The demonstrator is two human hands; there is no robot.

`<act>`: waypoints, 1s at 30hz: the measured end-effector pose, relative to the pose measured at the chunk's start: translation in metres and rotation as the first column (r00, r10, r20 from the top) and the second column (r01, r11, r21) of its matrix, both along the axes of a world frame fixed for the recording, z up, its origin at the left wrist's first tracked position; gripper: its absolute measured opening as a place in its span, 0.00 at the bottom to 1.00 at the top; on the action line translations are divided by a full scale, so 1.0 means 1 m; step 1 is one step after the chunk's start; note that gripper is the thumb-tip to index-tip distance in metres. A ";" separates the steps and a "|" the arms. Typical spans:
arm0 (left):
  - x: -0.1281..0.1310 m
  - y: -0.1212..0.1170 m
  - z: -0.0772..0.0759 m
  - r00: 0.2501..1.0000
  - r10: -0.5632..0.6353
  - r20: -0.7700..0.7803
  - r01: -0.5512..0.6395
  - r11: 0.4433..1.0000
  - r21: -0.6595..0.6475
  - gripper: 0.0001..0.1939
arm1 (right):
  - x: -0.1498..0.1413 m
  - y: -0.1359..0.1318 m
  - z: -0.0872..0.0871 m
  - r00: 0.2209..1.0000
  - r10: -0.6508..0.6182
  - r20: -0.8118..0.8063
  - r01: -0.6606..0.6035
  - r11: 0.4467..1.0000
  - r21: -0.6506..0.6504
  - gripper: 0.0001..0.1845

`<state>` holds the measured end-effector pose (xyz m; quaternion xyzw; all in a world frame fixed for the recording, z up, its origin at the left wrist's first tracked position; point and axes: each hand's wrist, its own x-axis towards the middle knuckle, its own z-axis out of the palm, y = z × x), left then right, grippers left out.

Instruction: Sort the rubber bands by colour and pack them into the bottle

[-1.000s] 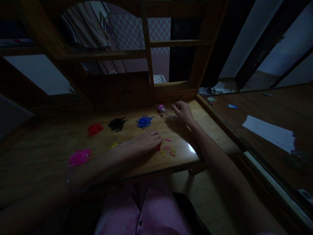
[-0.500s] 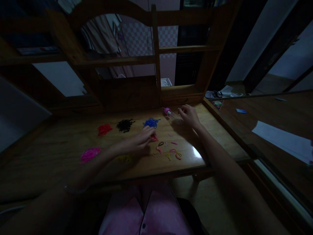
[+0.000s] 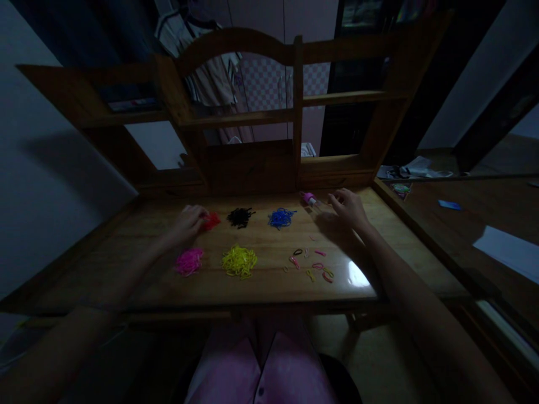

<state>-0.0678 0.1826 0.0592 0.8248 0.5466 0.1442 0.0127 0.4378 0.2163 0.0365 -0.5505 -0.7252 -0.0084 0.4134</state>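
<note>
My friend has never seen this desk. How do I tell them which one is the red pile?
Find the wooden desk with open shelves. Facing the shelves, look toward the back on the left side, beside the left hand. That's the red pile, the only heap that colour; its neighbours are the black pile and, nearer the front edge, the pink pile.

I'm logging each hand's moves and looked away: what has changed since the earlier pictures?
The left hand moved leftward from the scattered bands to the red pile, carrying something red on the way; whether it has let go is unclear. The yellow pile, partly hidden earlier, now shows fully. The right hand stayed beside the pink-topped clear container, and the black pile and blue pile stayed put.
</note>
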 end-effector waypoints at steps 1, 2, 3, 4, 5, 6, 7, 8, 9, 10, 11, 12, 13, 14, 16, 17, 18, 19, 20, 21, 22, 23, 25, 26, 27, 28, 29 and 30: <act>-0.002 0.002 0.001 1.000 0.019 -0.002 -0.019 1.000 0.017 0.12 | 0.000 0.000 0.000 1.000 0.003 -0.002 -0.003 1.000 -0.005 0.17; -0.002 0.003 0.002 1.000 0.030 -0.002 -0.030 0.999 0.028 0.12 | 0.001 0.000 0.001 1.000 0.004 -0.004 -0.004 1.000 -0.011 0.17; -0.002 0.003 0.005 0.999 0.041 0.003 -0.041 0.999 0.036 0.12 | 0.001 0.000 0.001 1.000 0.004 -0.005 -0.004 1.000 -0.014 0.17; -0.001 0.002 0.008 0.999 0.048 0.011 -0.049 0.998 0.041 0.13 | 0.001 0.000 0.002 1.000 0.003 -0.007 -0.003 1.000 -0.011 0.17; 0.001 0.001 0.011 0.998 0.056 0.019 -0.056 0.997 0.043 0.14 | 0.001 0.000 0.003 1.000 0.002 -0.010 -0.002 1.000 0.000 0.17; 0.003 -0.001 0.015 0.997 0.067 0.029 -0.069 0.997 0.045 0.14 | 0.001 -0.001 0.005 1.000 -0.001 -0.017 0.002 1.000 0.018 0.17; 0.006 -0.005 0.020 0.996 0.080 0.036 -0.082 0.996 0.047 0.14 | 0.000 -0.002 0.006 1.000 -0.004 -0.026 0.005 0.999 0.041 0.16; 0.011 -0.009 0.025 0.994 0.094 0.046 -0.097 0.994 0.058 0.14 | -0.001 -0.003 0.008 0.999 -0.003 -0.038 0.006 0.998 0.064 0.16; 0.017 -0.015 0.029 0.993 0.107 0.057 -0.111 0.991 0.073 0.13 | -0.002 -0.004 0.010 0.999 0.002 -0.053 0.003 0.997 0.083 0.16; 0.026 -0.024 0.034 0.991 0.117 0.071 -0.123 0.988 0.090 0.12 | -0.004 -0.005 0.011 0.998 0.012 -0.069 -0.005 0.995 0.097 0.15; 0.038 -0.033 0.037 0.987 0.126 0.096 -0.137 0.984 0.114 0.11 | -0.006 -0.007 0.013 0.996 0.027 -0.086 -0.018 0.994 0.105 0.14; 0.052 -0.045 0.040 0.985 0.123 0.117 -0.137 0.983 0.123 0.10 | -0.008 -0.008 0.016 0.994 0.048 -0.101 -0.037 0.994 0.107 0.13; 0.067 -0.058 0.041 0.980 0.122 0.156 -0.145 0.979 0.143 0.10 | -0.010 -0.010 0.018 0.991 0.073 -0.113 -0.061 0.993 0.106 0.12; 0.082 -0.071 0.041 0.973 0.115 0.198 -0.147 0.977 0.155 0.10 | -0.013 -0.012 0.020 0.987 0.101 -0.123 -0.089 0.991 0.099 0.10; 0.108 -0.092 0.036 0.961 0.096 0.259 -0.137 0.980 0.144 0.11 | -0.019 -0.019 0.025 0.977 0.162 -0.137 -0.155 0.986 0.066 0.08; 0.116 -0.098 0.030 0.957 0.095 0.274 -0.130 0.985 0.112 0.11 | -0.023 -0.024 0.028 0.970 0.196 -0.142 -0.192 0.981 0.042 0.08; 0.119 -0.100 0.024 0.948 0.108 0.300 -0.139 0.987 0.082 0.11 | -0.027 -0.032 0.031 0.962 0.229 -0.146 -0.230 0.973 0.013 0.08; 0.117 -0.098 0.016 0.932 0.135 0.335 -0.157 0.987 0.037 0.12 | -0.031 -0.042 0.034 0.953 0.263 -0.151 -0.268 0.963 -0.015 0.08; 0.110 -0.091 0.008 0.908 0.173 0.382 -0.181 0.983 -0.014 0.12 | -0.035 -0.054 0.037 0.943 0.294 -0.157 -0.303 0.952 -0.037 0.08; 0.100 -0.082 0.000 0.872 0.202 0.445 -0.189 0.979 -0.075 0.13 | -0.039 -0.067 0.040 0.932 0.323 -0.165 -0.335 0.940 -0.056 0.08; 0.087 -0.071 -0.008 0.837 0.207 0.506 -0.149 0.977 -0.152 0.14 | -0.043 -0.082 0.043 0.923 0.344 -0.174 -0.360 0.930 -0.070 0.08; 0.073 -0.059 -0.015 0.810 0.216 0.544 -0.104 0.968 -0.229 0.15 | -0.046 -0.097 0.045 0.914 0.364 -0.179 -0.383 0.920 -0.087 0.07; 0.045 -0.038 -0.026 0.816 0.206 0.541 -0.019 0.944 -0.330 0.16 | -0.049 -0.125 0.046 0.904 0.381 -0.193 -0.408 0.904 -0.128 0.07; 0.033 -0.030 -0.030 0.826 0.209 0.523 -0.028 0.943 -0.332 0.17 | -0.048 -0.135 0.046 0.906 0.374 -0.197 -0.405 0.902 -0.148 0.07; 0.024 -0.024 -0.033 0.841 0.211 0.499 -0.056 0.950 -0.308 0.19 | -0.047 -0.143 0.045 0.908 0.367 -0.201 -0.401 0.900 -0.171 0.07; 0.018 -0.020 -0.035 0.854 0.215 0.475 -0.095 0.960 -0.265 0.19 | -0.044 -0.148 0.043 0.911 0.358 -0.203 -0.396 0.898 -0.193 0.08; 0.014 -0.017 -0.035 0.864 0.219 0.454 -0.131 0.967 -0.217 0.20 | -0.042 -0.150 0.042 0.914 0.353 -0.200 -0.392 0.895 -0.213 0.07; 0.013 -0.015 -0.035 0.874 0.216 0.436 -0.153 0.973 -0.175 0.20 | -0.039 -0.150 0.040 0.915 0.353 -0.193 -0.392 0.891 -0.228 0.07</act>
